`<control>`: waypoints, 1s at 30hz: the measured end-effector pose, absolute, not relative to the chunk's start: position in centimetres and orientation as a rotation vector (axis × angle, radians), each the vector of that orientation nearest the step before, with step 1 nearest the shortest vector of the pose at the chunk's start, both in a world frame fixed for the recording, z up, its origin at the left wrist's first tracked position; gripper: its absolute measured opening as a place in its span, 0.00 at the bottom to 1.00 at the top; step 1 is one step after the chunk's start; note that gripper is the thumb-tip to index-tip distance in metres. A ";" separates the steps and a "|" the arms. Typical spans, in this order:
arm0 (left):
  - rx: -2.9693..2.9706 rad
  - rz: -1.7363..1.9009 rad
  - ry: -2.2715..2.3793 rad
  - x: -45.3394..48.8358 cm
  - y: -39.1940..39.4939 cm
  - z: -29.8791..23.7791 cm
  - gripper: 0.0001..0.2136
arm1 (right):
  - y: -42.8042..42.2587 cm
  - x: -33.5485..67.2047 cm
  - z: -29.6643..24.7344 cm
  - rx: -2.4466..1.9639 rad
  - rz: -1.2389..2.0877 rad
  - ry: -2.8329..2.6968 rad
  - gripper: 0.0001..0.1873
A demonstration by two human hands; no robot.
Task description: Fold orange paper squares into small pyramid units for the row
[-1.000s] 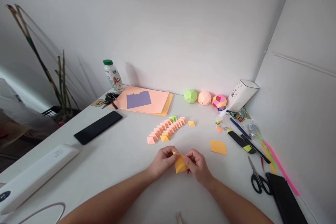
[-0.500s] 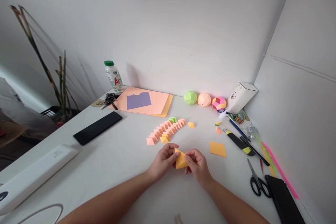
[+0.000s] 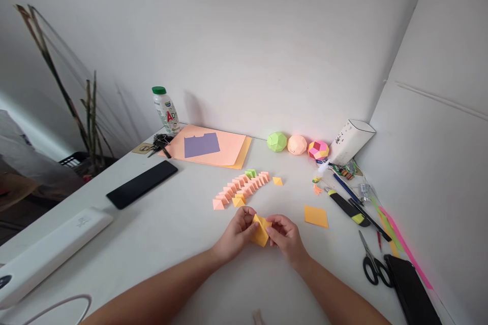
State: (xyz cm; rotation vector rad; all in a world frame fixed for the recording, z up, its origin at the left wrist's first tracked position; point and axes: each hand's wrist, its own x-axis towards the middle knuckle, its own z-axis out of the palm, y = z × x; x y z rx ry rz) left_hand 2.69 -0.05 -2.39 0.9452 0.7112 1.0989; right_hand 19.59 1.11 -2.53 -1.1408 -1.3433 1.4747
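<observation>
Between my two hands is a partly folded orange paper square (image 3: 261, 233), held above the table's front middle. My left hand (image 3: 237, 233) pinches its left side, thumb on the near face. At the right edge, my right hand (image 3: 286, 239) grips a folded corner between thumb and fingers. Beyond them stand two rows of folded paper pieces (image 3: 240, 188), mostly peach with some green and orange. A single folded orange piece (image 3: 278, 181) lies just right of the rows. A flat orange paper sheet (image 3: 316, 217) rests to the right of my right hand.
Scissors (image 3: 375, 264), a utility knife (image 3: 347, 207) and a black phone (image 3: 414, 289) lie on the right. Paper balls (image 3: 276, 142) line the wall. Coloured sheets (image 3: 236, 144), a bottle (image 3: 166, 111), a black slab (image 3: 142, 185) and a long white device (image 3: 53, 256) are on the left.
The orange paper has turned and tilted slightly between my hands, with its folded flap now standing up more. My right fingers have shifted a little along its edge.
</observation>
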 end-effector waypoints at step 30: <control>0.952 1.064 0.779 2.3 0.2 -1.9 0.11 | 0.5 19.4 -2.5 -1.075 1.135 -1.526 0.08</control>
